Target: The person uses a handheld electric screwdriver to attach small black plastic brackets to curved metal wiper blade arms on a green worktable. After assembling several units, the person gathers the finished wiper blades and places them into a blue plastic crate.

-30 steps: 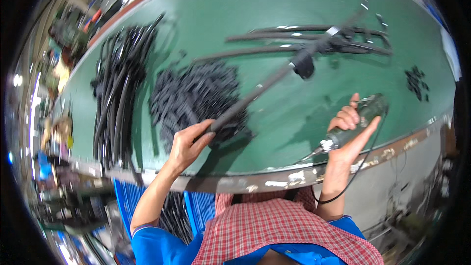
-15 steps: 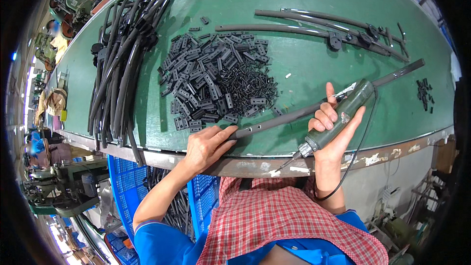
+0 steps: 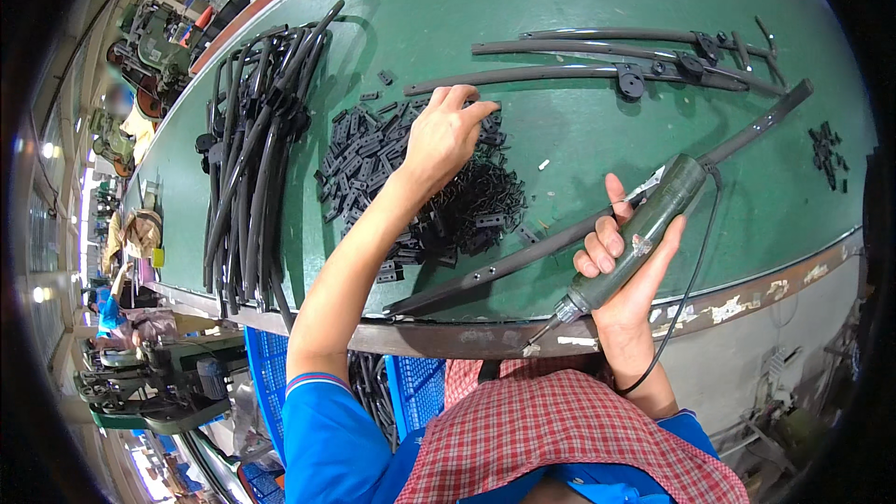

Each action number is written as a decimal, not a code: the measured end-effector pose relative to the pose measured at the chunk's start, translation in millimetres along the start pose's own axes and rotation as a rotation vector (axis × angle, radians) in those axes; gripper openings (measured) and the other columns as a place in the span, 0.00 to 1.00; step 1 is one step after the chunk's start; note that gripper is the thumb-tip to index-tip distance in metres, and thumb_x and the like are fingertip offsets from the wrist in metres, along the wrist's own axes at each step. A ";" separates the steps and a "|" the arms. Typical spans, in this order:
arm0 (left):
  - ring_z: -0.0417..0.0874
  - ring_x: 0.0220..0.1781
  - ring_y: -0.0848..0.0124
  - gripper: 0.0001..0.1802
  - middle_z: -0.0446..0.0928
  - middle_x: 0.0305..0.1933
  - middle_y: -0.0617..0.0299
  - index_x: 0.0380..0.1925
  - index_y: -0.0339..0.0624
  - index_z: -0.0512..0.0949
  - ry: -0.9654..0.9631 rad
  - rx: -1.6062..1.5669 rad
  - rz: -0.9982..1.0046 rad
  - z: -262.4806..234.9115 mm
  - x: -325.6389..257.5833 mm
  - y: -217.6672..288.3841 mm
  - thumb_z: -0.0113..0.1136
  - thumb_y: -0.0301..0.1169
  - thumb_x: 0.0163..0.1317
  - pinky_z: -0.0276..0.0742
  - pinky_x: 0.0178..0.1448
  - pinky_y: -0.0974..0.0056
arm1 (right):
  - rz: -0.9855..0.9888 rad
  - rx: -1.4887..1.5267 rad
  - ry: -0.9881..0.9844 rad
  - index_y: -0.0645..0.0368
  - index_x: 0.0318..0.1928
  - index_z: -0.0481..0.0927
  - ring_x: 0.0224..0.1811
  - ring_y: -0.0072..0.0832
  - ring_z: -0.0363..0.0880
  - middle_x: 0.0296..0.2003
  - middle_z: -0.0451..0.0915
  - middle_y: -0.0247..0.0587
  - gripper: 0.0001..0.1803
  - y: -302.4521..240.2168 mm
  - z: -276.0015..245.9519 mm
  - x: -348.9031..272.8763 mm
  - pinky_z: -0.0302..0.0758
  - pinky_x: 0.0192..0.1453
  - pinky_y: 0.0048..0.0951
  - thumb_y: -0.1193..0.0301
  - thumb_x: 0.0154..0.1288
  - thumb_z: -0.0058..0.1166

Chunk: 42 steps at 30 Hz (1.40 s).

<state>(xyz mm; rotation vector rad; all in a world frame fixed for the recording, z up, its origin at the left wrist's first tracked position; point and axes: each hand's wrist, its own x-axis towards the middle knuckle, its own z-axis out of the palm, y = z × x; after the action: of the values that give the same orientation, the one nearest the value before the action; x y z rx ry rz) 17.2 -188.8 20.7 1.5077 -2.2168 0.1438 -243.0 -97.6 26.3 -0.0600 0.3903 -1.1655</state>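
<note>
My right hand (image 3: 616,266) is wrapped round a dark green electric screwdriver (image 3: 639,238), its bit pointing down-left over the table's front edge. Behind the screwdriver a dark bar with holes (image 3: 504,266) lies slantwise, one end near the front edge; my right fingertips are close to it. My left hand (image 3: 446,135) is over the far side of a heap of black slotted blocks (image 3: 369,163), fingers bent down and together. Whatever is between its fingertips is hidden. Many small black screws (image 3: 481,187) lie at the heap's right side, partly shaded by my arm.
A stack of dark bent tubes (image 3: 247,177) fills the table's left. Several tubes with round black fittings (image 3: 560,73) lie at the back right. A few small black pieces (image 3: 826,157) lie far right. Blue crates (image 3: 415,387) stand below the front edge; a black cord (image 3: 695,266) hangs from the screwdriver.
My left hand has let go of the bar's near end and moved away from me to the far side of the heap. My right hand still holds the screwdriver in much the same place.
</note>
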 end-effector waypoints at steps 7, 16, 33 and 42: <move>0.77 0.43 0.55 0.12 0.79 0.36 0.55 0.30 0.40 0.83 -0.193 -0.001 -0.156 18.6 14.8 -10.1 0.60 0.37 0.56 0.74 0.48 0.54 | 0.020 0.010 0.021 0.57 0.61 0.68 0.18 0.22 0.61 0.19 0.64 0.30 0.46 -2.9 0.3 -0.6 0.63 0.25 0.27 0.29 0.63 0.28; 0.77 0.37 0.54 0.17 0.79 0.29 0.55 0.25 0.42 0.81 -0.164 0.193 -0.216 20.7 14.3 -5.6 0.60 0.46 0.56 0.71 0.44 0.52 | 0.004 0.006 0.045 0.59 0.63 0.66 0.17 0.19 0.59 0.20 0.62 0.27 0.45 -2.8 5.5 -1.2 0.62 0.23 0.24 0.31 0.64 0.32; 0.73 0.47 0.54 0.17 0.75 0.39 0.55 0.36 0.40 0.78 -0.138 -0.039 -0.124 22.4 1.4 -4.5 0.66 0.38 0.49 0.69 0.51 0.53 | 0.032 0.019 0.023 0.57 0.60 0.70 0.19 0.22 0.62 0.20 0.65 0.29 0.46 -5.7 -1.4 0.8 0.64 0.25 0.27 0.29 0.63 0.29; 0.78 0.43 0.56 0.13 0.79 0.39 0.53 0.35 0.37 0.78 0.008 -0.192 -0.151 -46.5 -36.2 49.7 0.67 0.26 0.48 0.74 0.49 0.57 | 0.036 0.031 -0.014 0.57 0.59 0.69 0.19 0.22 0.62 0.21 0.65 0.30 0.45 -1.0 -4.5 1.8 0.63 0.26 0.27 0.30 0.63 0.31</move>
<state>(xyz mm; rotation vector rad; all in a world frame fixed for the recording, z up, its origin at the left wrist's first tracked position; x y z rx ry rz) -2.6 -122.7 55.1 1.5559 -2.0359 -0.1075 -244.8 -99.0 21.9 -0.0337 0.3592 -1.1350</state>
